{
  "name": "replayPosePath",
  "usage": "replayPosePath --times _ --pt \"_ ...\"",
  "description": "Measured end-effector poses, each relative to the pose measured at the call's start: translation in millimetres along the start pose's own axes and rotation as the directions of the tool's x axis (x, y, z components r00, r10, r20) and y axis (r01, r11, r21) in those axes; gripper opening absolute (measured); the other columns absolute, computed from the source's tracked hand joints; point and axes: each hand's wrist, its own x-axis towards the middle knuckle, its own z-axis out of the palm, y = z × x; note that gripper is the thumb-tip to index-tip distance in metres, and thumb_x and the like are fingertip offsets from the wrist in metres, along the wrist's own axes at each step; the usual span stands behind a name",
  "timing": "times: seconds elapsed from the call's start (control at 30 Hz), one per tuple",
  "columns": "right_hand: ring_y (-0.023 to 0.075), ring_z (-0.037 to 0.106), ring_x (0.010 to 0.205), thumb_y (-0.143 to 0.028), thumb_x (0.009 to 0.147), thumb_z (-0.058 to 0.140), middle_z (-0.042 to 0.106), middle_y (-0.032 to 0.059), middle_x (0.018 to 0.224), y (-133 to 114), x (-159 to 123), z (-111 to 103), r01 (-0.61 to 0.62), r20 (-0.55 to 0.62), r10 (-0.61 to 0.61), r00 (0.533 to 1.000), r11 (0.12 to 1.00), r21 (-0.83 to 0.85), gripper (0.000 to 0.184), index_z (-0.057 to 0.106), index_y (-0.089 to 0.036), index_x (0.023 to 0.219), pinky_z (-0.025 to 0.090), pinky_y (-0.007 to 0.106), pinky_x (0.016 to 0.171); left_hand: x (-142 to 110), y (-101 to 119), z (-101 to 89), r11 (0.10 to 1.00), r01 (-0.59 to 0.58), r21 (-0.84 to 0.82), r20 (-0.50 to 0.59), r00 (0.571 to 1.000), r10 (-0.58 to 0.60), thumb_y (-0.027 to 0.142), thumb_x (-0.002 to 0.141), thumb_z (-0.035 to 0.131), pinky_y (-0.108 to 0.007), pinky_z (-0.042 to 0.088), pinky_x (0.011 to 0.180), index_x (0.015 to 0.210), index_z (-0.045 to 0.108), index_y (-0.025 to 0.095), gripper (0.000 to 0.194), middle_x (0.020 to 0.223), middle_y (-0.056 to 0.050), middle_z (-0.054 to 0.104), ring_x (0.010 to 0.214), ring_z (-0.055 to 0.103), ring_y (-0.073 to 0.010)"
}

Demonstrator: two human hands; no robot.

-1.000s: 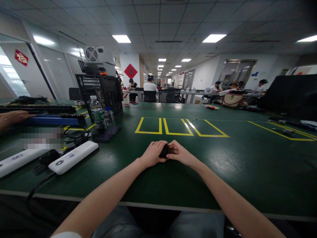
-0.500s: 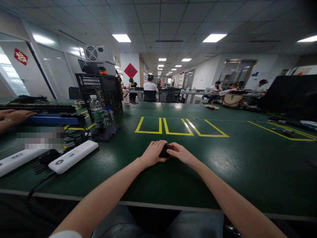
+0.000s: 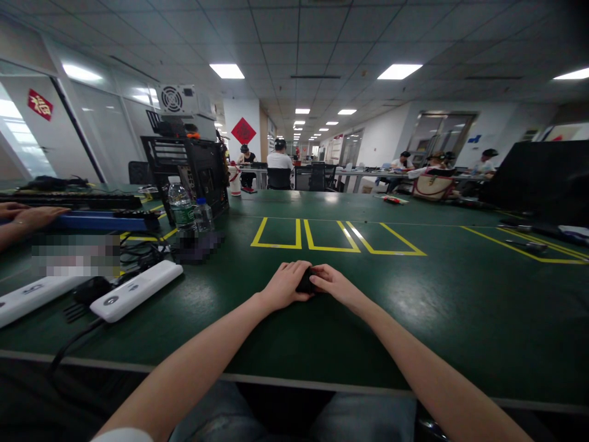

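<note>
A small black object [image 3: 305, 282] sits between my two hands, low over the green table [image 3: 257, 344]; its kind does not show, as fingers cover much of it. My left hand [image 3: 288, 283] is wrapped round its left side, fingers over the far edge and thumb at the near edge. From the right, my right hand [image 3: 335, 283] presses thumb and fingers against it. Whether the object rests on the table or is held just above cannot be made out.
Yellow tape frames [image 3: 331, 249] mark the table beyond my hands. To the left lie a white power strip [image 3: 138, 291] and cables, with water bottles [image 3: 181, 209] and an open black computer case [image 3: 193, 166] behind. Another person's hand [image 3: 39, 217] rests at the far left.
</note>
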Motion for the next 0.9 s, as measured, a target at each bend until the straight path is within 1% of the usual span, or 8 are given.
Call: replayPosePath --times 0.1,0.23,0.4,0.47,0.57,0.67,0.83,0.9 --pt "0.0183 0.052 0.093 -0.034 0.068 0.06 0.054 0.0048 0.097 0.9 0.5 -1.7 0.032 0.031 -0.033 0.999 0.999 0.013 0.031 0.047 -0.019 0.092 0.042 0.037 0.082 0.5 -0.5 1.5 1.0 0.009 0.008 0.004 1.0 -0.009 0.033 0.063 0.064 -0.037 0.032 0.083 0.111 0.033 0.021 0.059 0.11 -0.006 0.048 0.1 0.046 -0.0232" --pt "0.0169 0.054 0.088 -0.028 0.058 0.069 0.054 0.0014 0.092 -1.9 -1.6 -1.0 0.099 0.075 -0.102 0.992 0.994 0.04 0.042 0.042 -0.021 0.09 0.043 0.037 0.081 0.8 -0.9 1.9 1.0 0.013 0.003 0.011 1.0 -0.013 0.029 0.061 0.065 -0.036 0.032 0.083 0.111 0.033 0.021 0.059 0.11 -0.006 0.047 0.1 0.046 -0.0231" --pt "0.0167 0.055 0.085 -0.039 0.069 0.057 0.055 0.0012 0.085 -10.9 -5.7 4.7 0.052 0.031 -0.053 0.998 0.998 0.031 0.029 0.043 -0.021 0.088 0.043 0.038 0.079 0.3 -1.0 1.3 1.0 0.002 -0.012 0.002 1.0 -0.001 0.033 0.064 0.063 -0.037 0.03 0.085 0.112 0.032 0.022 0.059 0.111 -0.006 0.047 0.101 0.045 -0.0224" --pt "0.017 0.055 0.085 -0.04 0.071 0.054 0.056 0.0013 0.084 -11.8 -5.7 5.9 0.028 0.02 -0.029 0.999 0.999 0.036 0.029 0.043 -0.02 0.089 0.043 0.038 0.078 0.2 -0.6 1.0 1.0 0.005 -0.012 0.002 1.0 -0.005 0.034 0.064 0.063 -0.037 0.03 0.085 0.112 0.032 0.022 0.058 0.11 -0.006 0.047 0.101 0.045 -0.0224" --pt "0.0182 0.053 0.091 -0.038 0.07 0.056 0.055 0.0036 0.092 -9.2 -3.8 4.5 -0.01 -0.005 0.01 1.0 1.0 0.026 0.032 0.044 -0.02 0.093 0.043 0.037 0.08 0.1 0.2 0.4 1.0 0.015 -0.007 0.007 1.0 -0.015 0.034 0.064 0.063 -0.037 0.031 0.084 0.111 0.033 0.022 0.057 0.11 -0.006 0.047 0.1 0.046 -0.0223" --pt "0.0188 0.051 0.095 -0.035 0.07 0.057 0.053 0.0053 0.099 -6.7 -2.8 1.3 -0.007 0.019 0.007 1.0 1.0 0.017 0.031 0.046 -0.019 0.093 0.042 0.038 0.082 0.2 0.7 -0.4 1.0 0.011 -0.002 0.009 1.0 -0.011 0.033 0.064 0.063 -0.037 0.031 0.084 0.112 0.032 0.022 0.058 0.111 -0.006 0.047 0.101 0.045 -0.0226" --pt "0.0177 0.053 0.091 -0.029 0.06 0.068 0.054 0.0017 0.094 -10.1 -6.5 0.5 0.067 0.089 -0.07 0.994 0.997 0.037 0.041 0.042 -0.021 0.091 0.041 0.039 0.084 0.1 1.7 -2.1 1.0 0.025 -0.001 0.025 0.999 -0.025 0.028 0.062 0.065 -0.037 0.032 0.084 0.111 0.033 0.022 0.059 0.111 -0.006 0.047 0.101 0.046 -0.0228" --pt "0.0176 0.053 0.09 -0.033 0.064 0.064 0.054 0.0017 0.092 -11.2 -7.8 1.8 0.051 0.071 -0.052 0.996 0.998 0.027 0.037 0.042 -0.021 0.091 0.042 0.039 0.082 0.0 2.3 -2.7 1.0 0.023 -0.006 0.028 0.999 -0.023 0.029 0.064 0.063 -0.037 0.031 0.085 0.112 0.032 0.022 0.058 0.112 -0.006 0.047 0.102 0.045 -0.0225"
